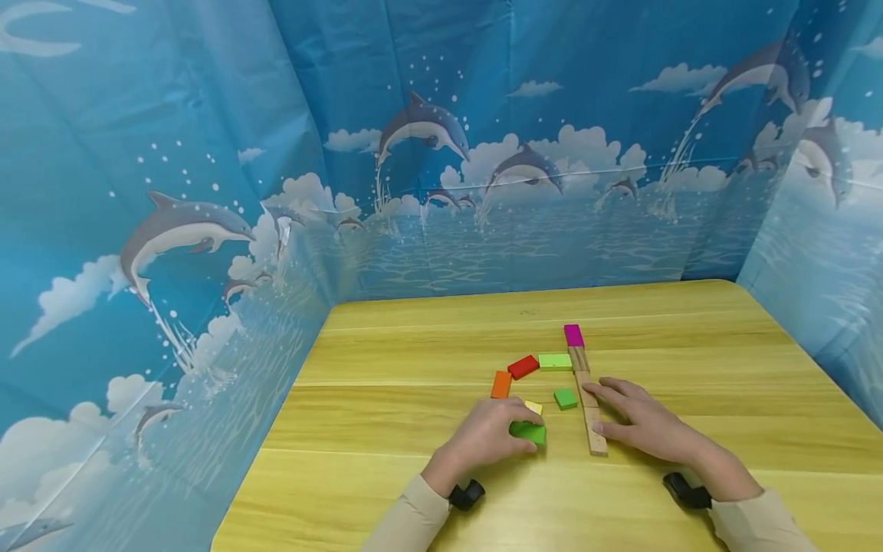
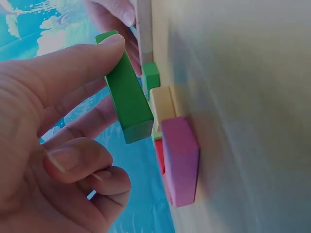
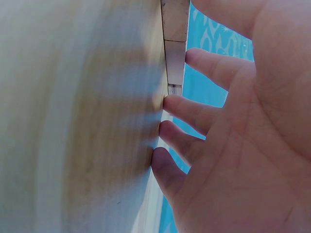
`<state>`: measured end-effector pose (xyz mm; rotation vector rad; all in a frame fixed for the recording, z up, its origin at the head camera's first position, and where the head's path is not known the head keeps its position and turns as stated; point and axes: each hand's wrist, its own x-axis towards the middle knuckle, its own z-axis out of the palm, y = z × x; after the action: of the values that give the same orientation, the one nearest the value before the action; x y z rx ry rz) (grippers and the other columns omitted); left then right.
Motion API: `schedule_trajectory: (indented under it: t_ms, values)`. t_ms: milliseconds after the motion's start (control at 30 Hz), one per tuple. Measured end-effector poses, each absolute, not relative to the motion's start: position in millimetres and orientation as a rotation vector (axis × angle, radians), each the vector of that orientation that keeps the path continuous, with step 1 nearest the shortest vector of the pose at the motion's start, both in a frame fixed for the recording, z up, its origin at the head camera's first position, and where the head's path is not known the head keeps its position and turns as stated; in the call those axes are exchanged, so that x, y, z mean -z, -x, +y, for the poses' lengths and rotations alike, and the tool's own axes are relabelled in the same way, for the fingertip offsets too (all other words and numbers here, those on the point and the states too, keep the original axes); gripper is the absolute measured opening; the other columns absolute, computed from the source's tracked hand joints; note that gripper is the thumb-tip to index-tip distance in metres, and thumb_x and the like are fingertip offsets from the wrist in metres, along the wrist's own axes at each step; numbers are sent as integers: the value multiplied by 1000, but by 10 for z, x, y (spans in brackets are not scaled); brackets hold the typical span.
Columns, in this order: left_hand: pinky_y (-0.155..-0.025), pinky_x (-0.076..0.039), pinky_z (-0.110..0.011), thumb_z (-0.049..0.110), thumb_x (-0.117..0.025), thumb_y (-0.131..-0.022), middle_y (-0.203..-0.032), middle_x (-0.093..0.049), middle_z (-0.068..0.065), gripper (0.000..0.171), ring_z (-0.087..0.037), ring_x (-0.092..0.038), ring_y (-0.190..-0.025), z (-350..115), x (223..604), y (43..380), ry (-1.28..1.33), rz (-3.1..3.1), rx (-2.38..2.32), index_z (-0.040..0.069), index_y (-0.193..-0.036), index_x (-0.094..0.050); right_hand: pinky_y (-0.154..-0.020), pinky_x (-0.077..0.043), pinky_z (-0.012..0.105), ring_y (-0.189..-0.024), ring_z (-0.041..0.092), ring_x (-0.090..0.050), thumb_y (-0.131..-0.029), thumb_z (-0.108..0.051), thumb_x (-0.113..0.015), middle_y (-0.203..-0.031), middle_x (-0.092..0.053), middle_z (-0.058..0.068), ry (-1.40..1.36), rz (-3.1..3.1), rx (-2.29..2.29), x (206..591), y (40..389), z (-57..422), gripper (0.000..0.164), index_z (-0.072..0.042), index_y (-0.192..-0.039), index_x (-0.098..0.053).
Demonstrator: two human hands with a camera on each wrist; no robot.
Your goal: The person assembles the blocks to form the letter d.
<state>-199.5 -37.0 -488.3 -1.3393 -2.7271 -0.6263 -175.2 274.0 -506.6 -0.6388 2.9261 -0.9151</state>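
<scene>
My left hand (image 1: 484, 433) pinches a green rectangular block (image 2: 127, 94) between thumb and fingers, tilted above the tabletop. Beyond it in the left wrist view stand a pinkish-purple block (image 2: 181, 162) and a pale yellow block (image 2: 162, 104). In the head view, the left fingers partly cover a yellow block (image 1: 534, 408). A smaller green block (image 1: 566, 399) lies between the two hands. My right hand (image 1: 648, 422) has its fingers spread, with fingertips at the right side of a straight row of plain wooden blocks (image 1: 592, 418). A magenta block (image 1: 574, 335) caps the row's far end.
Left of the row, a light green block (image 1: 555, 362), a red block (image 1: 523, 367) and an orange block (image 1: 501, 385) form a curve. All lie on a yellow wood-grain table (image 1: 386, 353). A blue dolphin-print curtain (image 1: 441, 253) hangs around its back and sides.
</scene>
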Motion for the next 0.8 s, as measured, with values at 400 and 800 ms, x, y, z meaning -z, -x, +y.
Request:
schedule_trajectory:
  t_ms: [400,800]
  values:
    - [-87,-40,-14,38,-84,-83,-103,-66,21,33,9,-55,-91,-247,4953,1974,1341,-2746,433,31,-115,-76,-96,-36,72,-137,52,-31,-97,-49,-63,-152,-35,27,652,2932,909,5068,1771,2754,70,-13,-155,-42]
    - [-78,-43,-14,33,-83,-85,-110,-67,23,32,5,-57,-82,-337,4985,2003,1286,-2795,763,28,-116,-76,-95,-36,73,-136,52,-32,-97,-50,-63,-152,-36,28,648,2935,906,5067,1763,2742,71,-14,-155,-42]
